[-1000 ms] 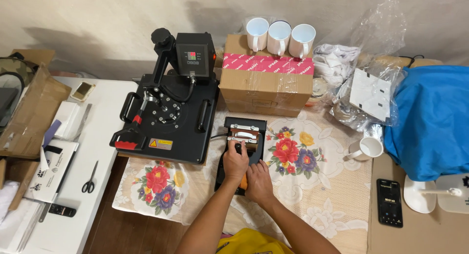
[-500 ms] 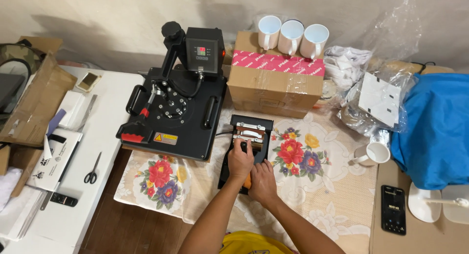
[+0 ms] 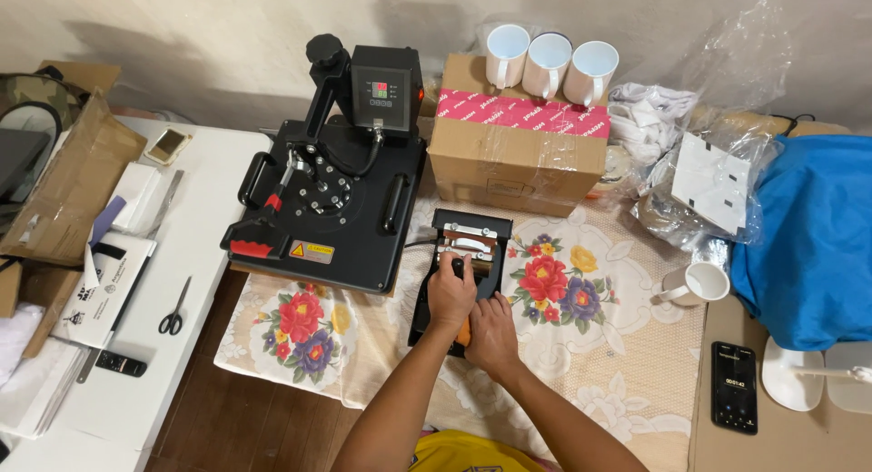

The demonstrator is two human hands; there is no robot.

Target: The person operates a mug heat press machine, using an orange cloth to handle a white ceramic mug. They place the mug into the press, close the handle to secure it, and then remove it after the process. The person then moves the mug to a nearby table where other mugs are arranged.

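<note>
Far left: open cardboard box point(image 3: 64, 195) w/ papers, then a white surface point(image 3: 195, 254) carrying a phone point(image 3: 167, 146), a stack of white sheets point(image 3: 136, 198), a printed leaflet point(image 3: 102, 290), black-handled scissors point(image 3: 173, 308) & a small black remote point(image 3: 119, 364). Next over, big black flat heat press point(image 3: 331, 204) w/ red-tipped handle & a control box on top, sitting partly on the floral cloth point(image 3: 563, 345). Centre: small black mug press point(image 3: 461, 277), just right of the flat press, in front of the taped cardboard box point(image 3: 518, 149). My left hand point(image 3: 451, 295) is on top of the mug press, grip closed around its black knob/lever. My right hand point(image 3: 490, 331) sits just beside it, touching the left, grip closed on the orange handle point(image 3: 464, 332) at the near end of the press; only a bit of orange shows btwn the fingers. Three white mugs point(image 3: 548, 65) stand in a row on the box, handles toward me. Right of the box: crumpled clear plastic bags point(image 3: 699, 177) w/ white items inside, one more white mug point(image 3: 695, 284) on the cloth, well apart from my hands. Far right: blue fabric point(image 3: 808, 236), a dark phone point(image 3: 734, 375) w/ lit screen on a brown surface point(image 3: 727, 445), & a white dish point(image 3: 790, 374) at the edge.
</note>
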